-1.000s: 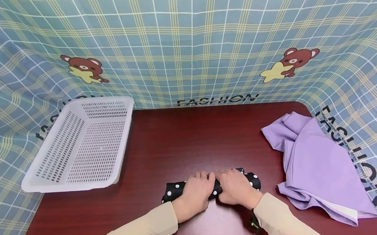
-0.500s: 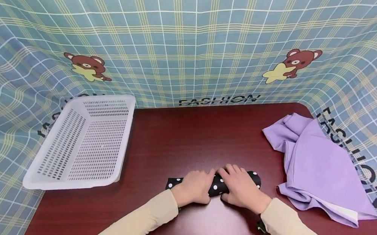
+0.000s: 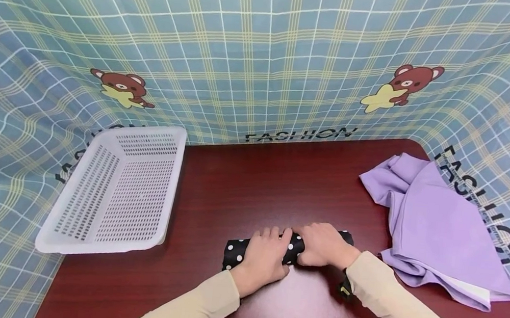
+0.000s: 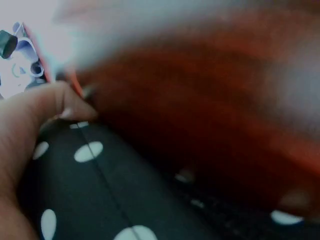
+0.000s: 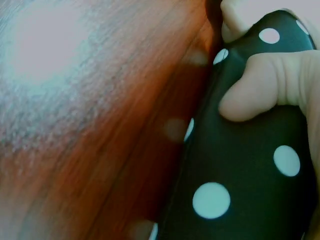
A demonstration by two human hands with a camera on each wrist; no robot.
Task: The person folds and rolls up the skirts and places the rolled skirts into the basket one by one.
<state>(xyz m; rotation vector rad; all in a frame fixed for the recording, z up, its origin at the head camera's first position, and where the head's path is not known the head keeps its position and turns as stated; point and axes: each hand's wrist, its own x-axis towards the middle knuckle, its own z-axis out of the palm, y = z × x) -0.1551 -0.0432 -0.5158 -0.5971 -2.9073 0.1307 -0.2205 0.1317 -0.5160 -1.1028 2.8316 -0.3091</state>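
Head view: left hand (image 3: 264, 254) and right hand (image 3: 325, 245), fingers curled, grip the rolled polka-dot cloth (image 3: 294, 245) on the near middle of the surface (image 3: 252, 189). Left wrist view: a finger (image 4: 30, 120) presses the cloth (image 4: 100, 195). Right wrist view: fingers (image 5: 270, 92) curl over the cloth (image 5: 240, 190).

- Checked backdrop cloth (image 3: 265, 52), head view: "FASHION" in black capitals, legible just above the far edge of the worktop (image 3: 280, 182), at centre.
- Same cloth, right side: "FASHION" again, running down beside the purple cloth (image 3: 437, 228); the last letters are cut off.
- Same cloth, left side, behind the white basket (image 3: 113, 191): black capitals, partly hidden, not readable.
- Wrist views: no text.
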